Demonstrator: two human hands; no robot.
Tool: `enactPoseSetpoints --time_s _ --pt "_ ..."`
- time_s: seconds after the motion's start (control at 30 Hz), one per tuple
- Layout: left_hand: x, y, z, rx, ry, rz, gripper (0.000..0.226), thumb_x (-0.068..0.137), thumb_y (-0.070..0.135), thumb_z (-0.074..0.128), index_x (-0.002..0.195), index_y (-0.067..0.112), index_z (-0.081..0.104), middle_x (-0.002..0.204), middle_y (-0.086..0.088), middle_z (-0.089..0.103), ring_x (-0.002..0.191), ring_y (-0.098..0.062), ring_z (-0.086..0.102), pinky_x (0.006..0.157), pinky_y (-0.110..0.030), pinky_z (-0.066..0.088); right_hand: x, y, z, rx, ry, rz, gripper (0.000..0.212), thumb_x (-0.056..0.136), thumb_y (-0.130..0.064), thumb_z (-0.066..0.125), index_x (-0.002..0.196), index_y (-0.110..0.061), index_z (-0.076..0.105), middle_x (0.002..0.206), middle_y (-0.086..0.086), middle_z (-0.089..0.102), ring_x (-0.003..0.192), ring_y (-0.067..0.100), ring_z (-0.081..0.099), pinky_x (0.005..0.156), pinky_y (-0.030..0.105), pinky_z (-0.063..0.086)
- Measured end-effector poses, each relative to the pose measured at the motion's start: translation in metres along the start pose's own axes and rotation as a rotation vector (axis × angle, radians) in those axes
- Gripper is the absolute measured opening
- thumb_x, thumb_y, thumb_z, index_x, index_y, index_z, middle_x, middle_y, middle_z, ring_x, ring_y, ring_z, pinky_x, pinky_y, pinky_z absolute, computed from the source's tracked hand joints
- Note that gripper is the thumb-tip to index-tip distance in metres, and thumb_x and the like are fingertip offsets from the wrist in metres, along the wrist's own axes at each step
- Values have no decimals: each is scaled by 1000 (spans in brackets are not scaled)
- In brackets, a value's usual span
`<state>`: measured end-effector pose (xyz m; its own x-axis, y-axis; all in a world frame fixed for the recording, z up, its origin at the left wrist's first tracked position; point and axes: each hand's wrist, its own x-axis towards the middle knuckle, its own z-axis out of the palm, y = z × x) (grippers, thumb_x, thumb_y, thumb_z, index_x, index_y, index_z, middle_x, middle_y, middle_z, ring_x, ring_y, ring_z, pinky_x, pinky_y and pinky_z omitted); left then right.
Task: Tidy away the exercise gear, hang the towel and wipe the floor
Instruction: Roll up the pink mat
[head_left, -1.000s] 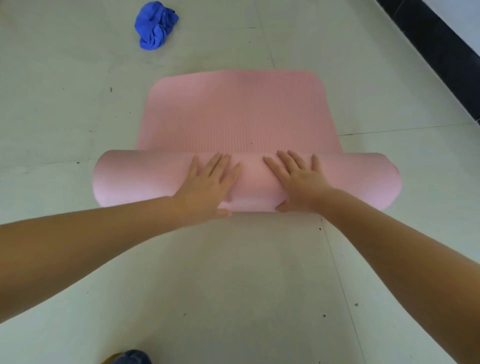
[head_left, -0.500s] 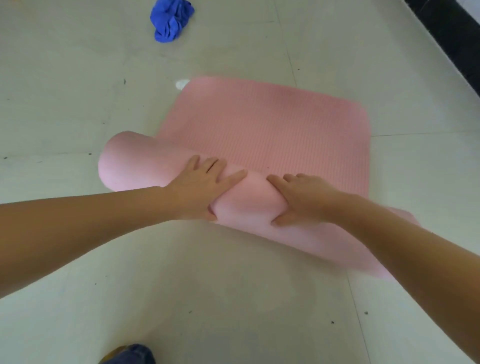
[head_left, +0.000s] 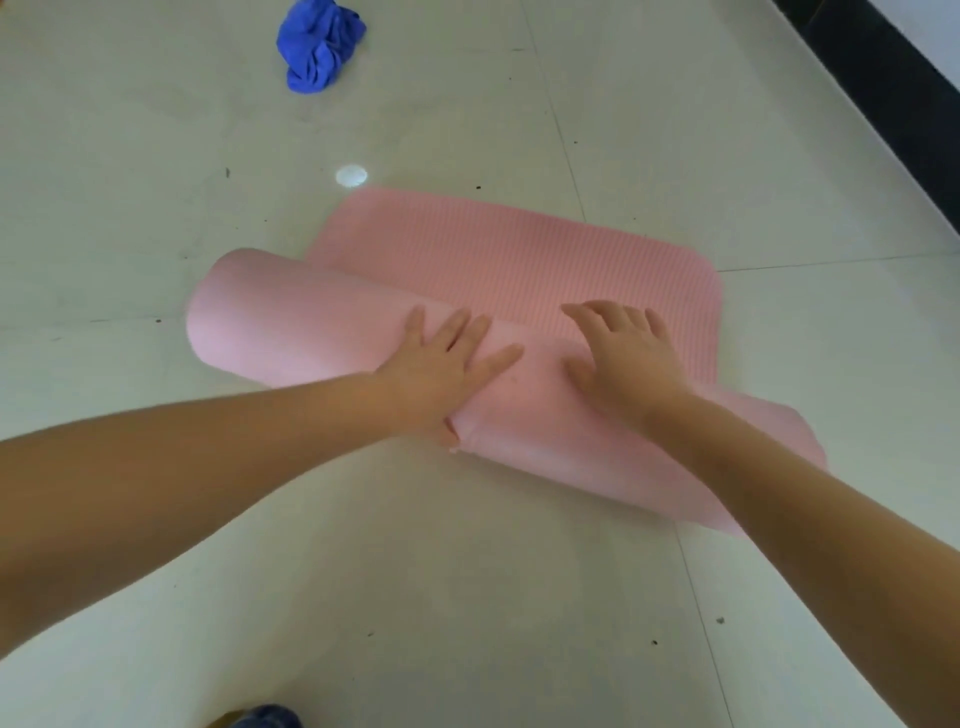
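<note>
Pink foam mat (head_left: 509, 270): we are pressing flat, straight fingers of left hand (head_left: 441, 364) and right hand (head_left: 628, 358) atop the roll; soft, springy, likely unrolling unless held mid-roll.

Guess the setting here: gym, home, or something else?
Probably an indoor room at home, used for exercise; can't be sure. Pale tiled floor, a pink exercise mat half rolled, a crumpled blue towel, dark skirting.

From my feed I saw a pale glossy tiled floor (head_left: 156, 218) filling nearly the whole view, crossed by thin grout lines (head_left: 841, 258) and dotted with small dark specks. A round bright light reflection (head_left: 351, 175) shone at about twelve o'clock. A dark skirting band (head_left: 883, 88) ran diagonally at two o'clock.
</note>
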<state>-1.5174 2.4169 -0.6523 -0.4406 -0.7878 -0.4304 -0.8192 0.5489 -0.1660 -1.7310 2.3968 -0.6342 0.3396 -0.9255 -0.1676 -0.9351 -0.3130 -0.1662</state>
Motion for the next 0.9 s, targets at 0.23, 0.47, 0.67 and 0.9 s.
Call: enactPoseSetpoints --time_s 0.23,0.47,0.67,0.9 --pt "37 -33 -26 -146 -64 48 123 66 63 70 147 32 -16 157 -13 -15 145 -29 -12 110 -65 4 -32 1 31 -246 -154 -78 113 75 -68 56 147 -25 -20 158 16 -12 146 34 -8 110 67 6" --pt "13 -26 10 122 138 -56 123 74 61 63 136 23 -36 153 -21 -23 143 -36 -18 107 -68 5 25 22 4 -164 -267 -30 122 62 -72 65 148 -31 -10 154 7 16 140 29 21 108 58 26" --pt "24 -25 7 182 279 -53 122 64 57 74 147 26 -11 141 -28 26 129 -42 30 103 -62 26 26 27 -2 -111 -226 -74 108 65 -67 65 148 -33 5 136 4 40 120 29 43 99 44 38" --pt "1 -23 34 216 474 3 116 48 62 78 143 22 26 119 -21 39 105 -34 40 92 -55 41 -16 13 25 -226 -52 -153 96 73 -61 58 149 -31 9 139 6 38 122 31 39 102 44 32"
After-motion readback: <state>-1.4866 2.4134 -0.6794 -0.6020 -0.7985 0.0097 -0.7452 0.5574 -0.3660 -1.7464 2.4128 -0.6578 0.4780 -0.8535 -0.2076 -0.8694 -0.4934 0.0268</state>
